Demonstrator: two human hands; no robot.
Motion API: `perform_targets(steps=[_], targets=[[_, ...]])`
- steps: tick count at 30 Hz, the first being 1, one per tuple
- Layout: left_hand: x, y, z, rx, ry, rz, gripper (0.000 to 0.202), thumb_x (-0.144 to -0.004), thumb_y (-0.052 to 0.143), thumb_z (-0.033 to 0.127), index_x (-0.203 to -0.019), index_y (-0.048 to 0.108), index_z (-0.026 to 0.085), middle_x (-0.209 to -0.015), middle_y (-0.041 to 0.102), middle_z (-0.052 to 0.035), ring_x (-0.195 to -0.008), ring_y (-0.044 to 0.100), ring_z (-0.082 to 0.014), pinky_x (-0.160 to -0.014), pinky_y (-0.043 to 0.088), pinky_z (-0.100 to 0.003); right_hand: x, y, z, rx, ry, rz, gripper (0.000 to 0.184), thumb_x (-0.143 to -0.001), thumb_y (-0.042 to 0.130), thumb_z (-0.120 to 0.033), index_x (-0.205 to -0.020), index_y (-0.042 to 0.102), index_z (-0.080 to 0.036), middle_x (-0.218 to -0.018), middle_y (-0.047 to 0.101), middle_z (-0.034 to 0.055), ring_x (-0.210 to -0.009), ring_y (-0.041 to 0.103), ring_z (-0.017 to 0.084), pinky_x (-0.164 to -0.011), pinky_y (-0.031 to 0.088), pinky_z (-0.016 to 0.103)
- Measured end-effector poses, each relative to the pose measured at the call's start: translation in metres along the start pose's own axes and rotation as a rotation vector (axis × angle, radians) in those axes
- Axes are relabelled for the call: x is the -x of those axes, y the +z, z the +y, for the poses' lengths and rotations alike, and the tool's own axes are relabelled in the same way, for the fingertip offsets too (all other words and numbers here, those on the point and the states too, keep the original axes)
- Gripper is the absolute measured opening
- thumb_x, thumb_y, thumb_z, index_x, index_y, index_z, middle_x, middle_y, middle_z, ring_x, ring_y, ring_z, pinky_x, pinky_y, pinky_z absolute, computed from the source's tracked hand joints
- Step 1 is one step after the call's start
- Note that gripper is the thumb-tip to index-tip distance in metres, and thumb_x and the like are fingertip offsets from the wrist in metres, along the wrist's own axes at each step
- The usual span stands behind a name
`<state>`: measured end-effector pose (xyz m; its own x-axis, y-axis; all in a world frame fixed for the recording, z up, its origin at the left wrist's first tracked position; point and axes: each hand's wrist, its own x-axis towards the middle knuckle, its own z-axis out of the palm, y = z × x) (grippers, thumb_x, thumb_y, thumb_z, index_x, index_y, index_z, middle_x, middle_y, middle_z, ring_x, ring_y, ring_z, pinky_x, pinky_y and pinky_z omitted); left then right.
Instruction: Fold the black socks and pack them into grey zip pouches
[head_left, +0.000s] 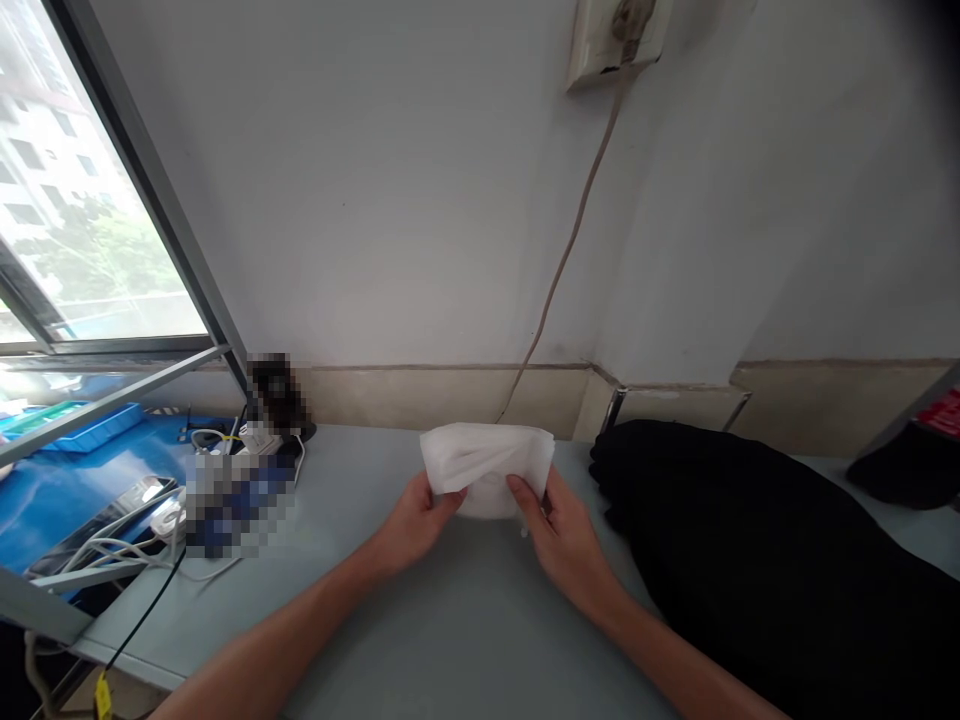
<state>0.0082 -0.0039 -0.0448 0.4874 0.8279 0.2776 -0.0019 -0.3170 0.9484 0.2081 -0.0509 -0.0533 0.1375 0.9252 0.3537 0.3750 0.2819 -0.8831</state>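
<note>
As fingers (pixel 448 505) pinch a white packet (pixel 484 452), what's inside is unclear.

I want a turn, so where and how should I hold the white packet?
Probably by the lower corners of the white packet, one hand from each side, thumbs in front: it's wide and looks soft, with creases, so both ends likely need support.

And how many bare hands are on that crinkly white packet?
2: the bare left hand holds the crinkly white packet at its left side, the bare right hand at its right. No others show.
</note>
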Motion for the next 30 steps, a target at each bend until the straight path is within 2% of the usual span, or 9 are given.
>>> perform_targets(steps=[8, 10, 13, 15, 18, 20, 22, 27, 30], targets=[[0.001, -0.003, -0.006, -0.066, -0.081, -0.080, 0.050, -0.102, 0.050, 0.053, -0.138, 0.064, 0.021, -0.136, 0.067, -0.0075, -0.131, 0.056, -0.0321, -0.114, 0.042, -0.046, -0.006, 0.002, 0.004, -0.161, 0.045, -0.079, 0.042, -0.099, 0.049, -0.059, -0.119, 0.060, -0.025, -0.105, 0.073, 0.0058, -0.088, 0.066, 0.026, -0.072, 0.052, 0.033], [0.002, -0.003, -0.004, -0.084, -0.079, -0.084, 0.051, -0.103, 0.047, 0.054, -0.138, 0.063, 0.021, -0.138, 0.066, -0.0075, -0.136, 0.053, -0.0315, -0.116, 0.040, -0.045, -0.006, 0.002, 0.004, -0.156, 0.057, -0.093, 0.043, -0.099, 0.049, -0.060, -0.119, 0.061, -0.024, -0.101, 0.073, 0.0056, -0.087, 0.066, 0.026, -0.071, 0.052, 0.033], [0.003, -0.003, -0.002, -0.143, -0.107, -0.070, 0.052, -0.104, 0.044, 0.056, -0.134, 0.065, 0.019, -0.130, 0.070, -0.0088, -0.126, 0.060, -0.0309, -0.111, 0.045, -0.045, -0.006, 0.003, 0.005, -0.134, 0.098, -0.121, 0.043, -0.098, 0.050, -0.060, -0.118, 0.060, -0.023, -0.090, 0.072, 0.0040, -0.083, 0.067, 0.025, -0.068, 0.053, 0.033], [0.004, -0.003, -0.003, -0.182, -0.129, -0.054, 0.052, -0.103, 0.045, 0.058, -0.128, 0.066, 0.018, -0.119, 0.073, -0.0099, -0.111, 0.067, -0.0292, -0.101, 0.053, -0.043, -0.006, 0.003, 0.006, -0.121, 0.112, -0.124, 0.043, -0.098, 0.050, -0.058, -0.121, 0.059, -0.023, -0.089, 0.073, 0.0038, -0.084, 0.068, 0.026, -0.070, 0.054, 0.034], [0.005, 0.000, -0.007, -0.135, -0.218, -0.034, 0.057, -0.101, 0.042, 0.064, -0.122, 0.061, 0.014, -0.087, 0.075, -0.0086, -0.072, 0.071, -0.0230, -0.068, 0.060, -0.035, -0.005, 0.003, 0.007, -0.090, 0.121, -0.116, 0.041, -0.099, 0.048, -0.056, -0.123, 0.057, -0.023, -0.093, 0.073, 0.0047, -0.092, 0.069, 0.028, -0.074, 0.056, 0.037], [0.006, 0.003, -0.008, -0.108, -0.285, 0.004, 0.062, -0.100, 0.040, 0.068, -0.122, 0.058, 0.013, -0.069, 0.068, -0.0036, -0.048, 0.062, -0.0177, -0.045, 0.052, -0.028, -0.004, 0.003, 0.006, -0.080, 0.119, -0.124, 0.040, -0.101, 0.046, -0.055, -0.122, 0.056, -0.023, -0.097, 0.073, 0.0055, -0.098, 0.069, 0.028, -0.078, 0.057, 0.038], [0.007, 0.005, -0.007, -0.126, -0.298, 0.084, 0.063, -0.098, 0.041, 0.071, -0.124, 0.057, 0.015, -0.070, 0.066, -0.0019, -0.041, 0.055, -0.0141, -0.035, 0.042, -0.023, -0.002, 0.003, 0.003, -0.096, 0.105, -0.138, 0.039, -0.101, 0.046, -0.055, -0.121, 0.055, -0.023, -0.103, 0.073, 0.0067, -0.098, 0.070, 0.028, -0.080, 0.058, 0.039], [0.006, 0.005, -0.005, -0.164, -0.203, 0.278, 0.059, -0.097, 0.044, 0.069, -0.127, 0.060, 0.021, -0.080, 0.067, -0.0029, -0.048, 0.054, -0.0145, -0.033, 0.035, -0.022, 0.001, 0.005, -0.008, -0.268, 0.241, -0.244, 0.048, -0.098, 0.047, -0.061, -0.132, 0.049, -0.027, -0.106, 0.073, 0.0075, -0.071, 0.071, 0.025, -0.047, 0.061, 0.037], [0.004, 0.004, -0.004, -0.213, -0.181, 0.294, 0.058, -0.099, 0.041, 0.068, -0.124, 0.063, 0.020, -0.079, 0.067, -0.0035, -0.055, 0.057, -0.0175, -0.042, 0.042, -0.025, 0.002, 0.006, -0.010, -0.311, 0.266, -0.263, 0.052, -0.097, 0.050, -0.061, -0.139, 0.045, -0.029, -0.105, 0.071, 0.0074, -0.073, 0.071, 0.026, -0.042, 0.061, 0.036]])
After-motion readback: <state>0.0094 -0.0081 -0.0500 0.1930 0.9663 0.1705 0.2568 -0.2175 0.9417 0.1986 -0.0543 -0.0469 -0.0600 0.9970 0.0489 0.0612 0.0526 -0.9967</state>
